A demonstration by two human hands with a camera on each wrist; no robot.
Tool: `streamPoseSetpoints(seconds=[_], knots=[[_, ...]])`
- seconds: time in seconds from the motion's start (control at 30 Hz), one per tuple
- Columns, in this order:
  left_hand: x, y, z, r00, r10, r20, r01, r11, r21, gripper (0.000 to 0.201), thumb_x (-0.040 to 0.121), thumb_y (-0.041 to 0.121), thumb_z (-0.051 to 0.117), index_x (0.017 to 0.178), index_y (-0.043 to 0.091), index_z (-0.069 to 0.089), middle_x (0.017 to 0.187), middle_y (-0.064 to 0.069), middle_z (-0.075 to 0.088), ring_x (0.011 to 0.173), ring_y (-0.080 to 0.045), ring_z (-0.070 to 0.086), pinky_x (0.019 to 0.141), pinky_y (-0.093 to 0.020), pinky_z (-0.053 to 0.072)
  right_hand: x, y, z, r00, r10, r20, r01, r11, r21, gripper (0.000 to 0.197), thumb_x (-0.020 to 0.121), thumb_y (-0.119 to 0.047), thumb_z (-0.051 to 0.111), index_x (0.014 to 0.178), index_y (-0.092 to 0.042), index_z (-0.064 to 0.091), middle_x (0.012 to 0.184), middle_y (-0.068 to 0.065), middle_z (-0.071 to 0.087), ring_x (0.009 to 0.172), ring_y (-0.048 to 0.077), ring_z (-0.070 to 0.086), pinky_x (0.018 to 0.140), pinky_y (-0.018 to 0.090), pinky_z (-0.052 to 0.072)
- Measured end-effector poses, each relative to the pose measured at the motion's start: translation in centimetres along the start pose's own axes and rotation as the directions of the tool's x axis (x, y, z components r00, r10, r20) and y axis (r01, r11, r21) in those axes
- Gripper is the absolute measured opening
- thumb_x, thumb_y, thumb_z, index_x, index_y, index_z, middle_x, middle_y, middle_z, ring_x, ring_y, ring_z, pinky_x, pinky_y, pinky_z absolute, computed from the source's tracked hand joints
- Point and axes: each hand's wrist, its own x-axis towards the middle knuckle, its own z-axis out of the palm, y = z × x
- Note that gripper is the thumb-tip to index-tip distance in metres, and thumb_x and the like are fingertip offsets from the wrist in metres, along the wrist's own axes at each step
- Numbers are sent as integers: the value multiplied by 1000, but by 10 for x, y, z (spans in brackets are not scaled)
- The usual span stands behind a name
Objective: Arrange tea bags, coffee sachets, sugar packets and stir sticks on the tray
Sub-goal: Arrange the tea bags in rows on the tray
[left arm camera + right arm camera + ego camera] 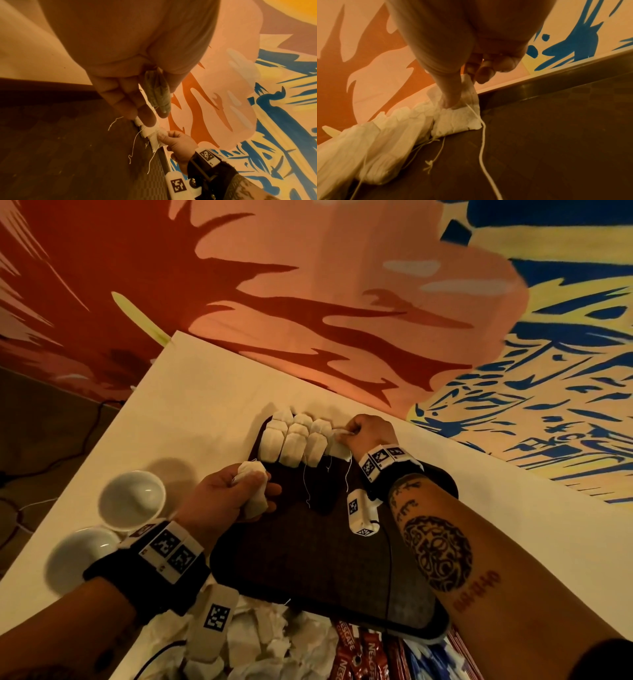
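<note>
A dark tray [325,570] lies on the cream table. Several white tea bags [291,440] stand in a row along its far edge. My right hand [363,433] pinches the top of the rightmost tea bag [458,119] at the end of that row, its string trailing over the tray. My left hand [233,491] hovers over the tray's left side and grips a loose tea bag [255,484], seen between thumb and fingers in the left wrist view [157,93].
Two white cups [132,499] [80,556] stand left of the tray. A heap of loose tea bags [260,642], red coffee sachets [356,652] and blue packets [428,659] lies at the near edge. A painted wall rises behind the table.
</note>
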Motion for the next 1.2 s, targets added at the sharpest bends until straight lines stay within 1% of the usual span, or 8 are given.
streamPoseSetpoints(seconds=[0.17,0.4,0.5,0.63,0.7,0.93,1.07,1.2], knots=[[-2,-1,2,1000,-11,4,11,999,-45,18,101,23,53,108,11,64,97,-11,76,76,-21,73,67,-33,59,2,3,1,1000,22,3,-22,1000,21,18,88,-40,72,94,-25,66,107,-2,68,95,17,59,78,24,39],[0,2,1,993,-83,80,103,950,-295,29,105,23,39,126,11,54,103,-22,72,88,-36,71,74,-42,61,-1,8,-1,997,67,-36,-61,987,147,48,86,-43,74,126,-21,59,118,0,63,109,20,59,87,27,42],[-1,2,1,988,-75,136,121,920,-373,35,100,10,32,130,6,51,107,-26,69,91,-40,70,75,-42,61,-14,4,-3,990,75,-123,-35,955,295,50,87,-42,74,129,-20,57,120,0,61,108,17,59,88,27,44],[-6,2,7,991,-52,123,87,948,-305,40,96,-9,35,126,10,53,113,-23,70,102,-40,69,81,-41,61,-46,-9,-4,983,17,-181,62,905,421,35,91,-40,68,123,-26,61,113,-6,63,93,11,62,80,23,49],[-9,3,11,991,-37,132,71,962,-264,39,99,-9,36,124,15,53,113,-21,69,104,-38,69,82,-40,60,-67,-17,-2,990,-56,-133,113,875,470,28,92,-39,67,117,-31,62,104,-11,65,86,4,62,74,20,49],[-22,-8,19,996,38,79,-23,984,-179,38,97,-6,50,130,14,50,116,-13,67,97,-31,71,78,-38,61,-140,-28,33,964,-265,27,190,755,628,1,94,-30,68,95,-32,68,89,-17,71,85,-5,65,80,12,48],[-33,-9,24,995,97,34,-97,995,-16,45,89,2,68,127,16,50,115,-8,67,93,-21,72,74,-35,61,-165,-29,46,949,-313,45,193,684,704,19,95,-37,66,107,-22,70,98,-6,74,91,5,69,84,23,55],[-43,-9,28,981,194,3,-193,973,124,47,84,6,75,122,19,52,107,-5,66,88,-16,71,65,-28,60,-175,-28,43,961,-276,-17,201,654,730,16,95,-34,66,91,-18,70,80,-2,70,72,4,63,72,28,53]])
